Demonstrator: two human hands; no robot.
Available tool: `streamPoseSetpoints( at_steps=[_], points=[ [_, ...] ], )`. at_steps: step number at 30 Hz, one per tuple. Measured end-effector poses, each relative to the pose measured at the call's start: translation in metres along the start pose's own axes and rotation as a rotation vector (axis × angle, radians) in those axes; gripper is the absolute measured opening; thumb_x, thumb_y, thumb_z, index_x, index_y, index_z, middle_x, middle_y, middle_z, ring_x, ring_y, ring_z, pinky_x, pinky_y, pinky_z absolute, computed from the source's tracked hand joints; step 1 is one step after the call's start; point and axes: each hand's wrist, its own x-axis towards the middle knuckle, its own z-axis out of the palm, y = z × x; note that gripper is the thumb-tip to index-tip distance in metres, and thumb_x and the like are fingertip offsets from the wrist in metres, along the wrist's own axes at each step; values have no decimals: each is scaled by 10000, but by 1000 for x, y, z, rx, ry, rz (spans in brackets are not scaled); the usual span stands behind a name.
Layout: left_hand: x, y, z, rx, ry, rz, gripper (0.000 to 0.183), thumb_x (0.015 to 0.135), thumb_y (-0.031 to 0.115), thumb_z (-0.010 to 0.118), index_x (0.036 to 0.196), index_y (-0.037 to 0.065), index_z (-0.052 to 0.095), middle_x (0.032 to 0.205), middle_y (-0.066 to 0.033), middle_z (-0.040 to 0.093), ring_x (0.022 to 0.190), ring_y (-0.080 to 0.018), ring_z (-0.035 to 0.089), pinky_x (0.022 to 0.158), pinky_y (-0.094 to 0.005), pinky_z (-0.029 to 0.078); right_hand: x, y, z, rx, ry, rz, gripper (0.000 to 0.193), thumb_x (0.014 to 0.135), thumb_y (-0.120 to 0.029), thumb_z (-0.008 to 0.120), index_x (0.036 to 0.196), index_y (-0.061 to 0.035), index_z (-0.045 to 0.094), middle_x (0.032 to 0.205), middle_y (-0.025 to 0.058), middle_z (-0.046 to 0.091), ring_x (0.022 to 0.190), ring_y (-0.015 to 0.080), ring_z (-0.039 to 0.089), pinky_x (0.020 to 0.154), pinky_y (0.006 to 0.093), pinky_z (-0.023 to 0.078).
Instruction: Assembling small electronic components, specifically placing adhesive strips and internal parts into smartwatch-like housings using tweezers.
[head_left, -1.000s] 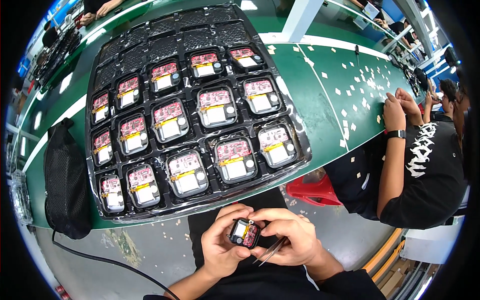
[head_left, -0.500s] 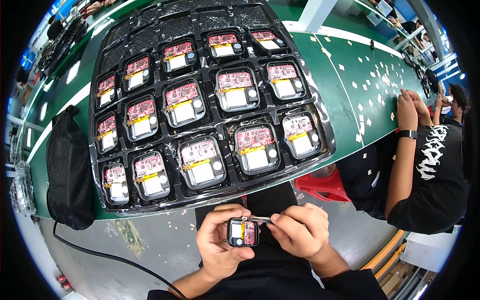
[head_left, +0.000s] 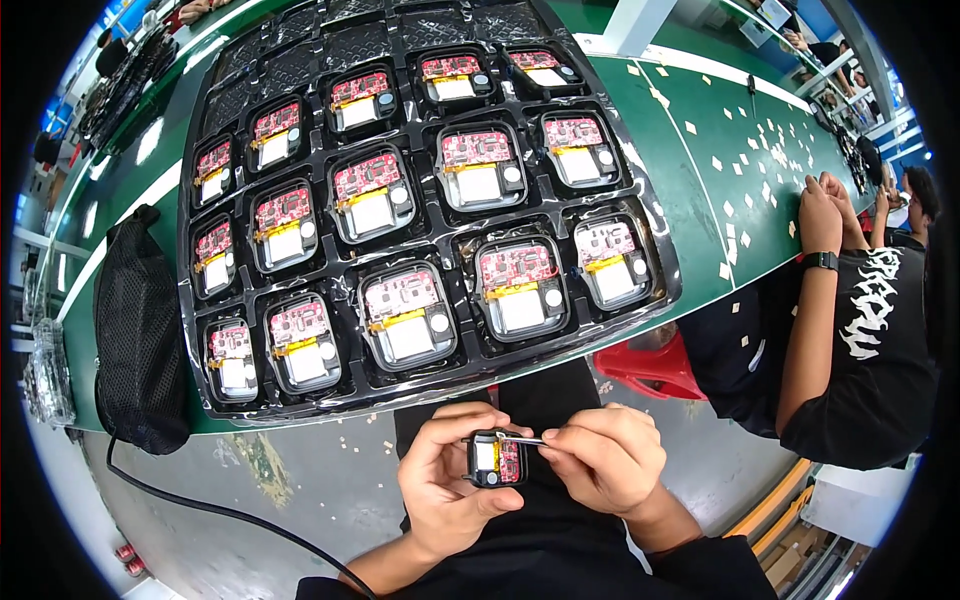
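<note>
Between the fingers and thumb of my left hand (head_left: 447, 487) sits a small smartwatch case (head_left: 496, 459), its inside facing up. A red circuit board, a pale battery, yellow tape and a round silver part show in it. My right hand (head_left: 608, 458) pinches a thin metal tool, which looks like tweezers (head_left: 522, 439). The tool's tip reaches the case's upper edge; whether it grips anything there is too small to tell. Both hands are over my lap, just in front of the table edge.
A black plastic tray (head_left: 455, 245) with rows of similar open watch cases covers the table before me; its far pockets hold none. At left lies a black mesh bag (head_left: 140, 340) with a cable (head_left: 235, 517) below. A co-worker (head_left: 850, 340) sits at right, near scattered pale pieces and a red stool (head_left: 652, 368).
The watch case and my left hand have shifted slightly right. The tool's tip now lies a little farther over the case's upper edge. My view has shifted slightly.
</note>
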Motion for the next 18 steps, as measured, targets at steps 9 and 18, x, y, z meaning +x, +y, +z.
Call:
streamPoseSetpoints(
  at_steps=[9, 18],
  points=[
    [1, 4, -1, 62, -59, 27, 720, 737, 167, 926, 1304, -42, 534, 1309, -185, 519, 1128, -293, 661, 990, -405, 562, 4, 0, -5, 116, -55, 111, 240, 727, -41, 856, 927, -25, 724, 839, 73, 676, 644, 202, 669, 544, 299, 525],
    [-2, 9, -1, 117, -1, -48, 722, 727, 180, 936, 1290, -62, 555, 1313, -184, 514, 1183, -245, 601, 1003, -361, 534, -5, 1, 6, -30, 29, -10, 247, 734, -50, 856, 934, -20, 714, 835, 65, 651, 589, 174, 605, 500, 276, 475]
  ],
)
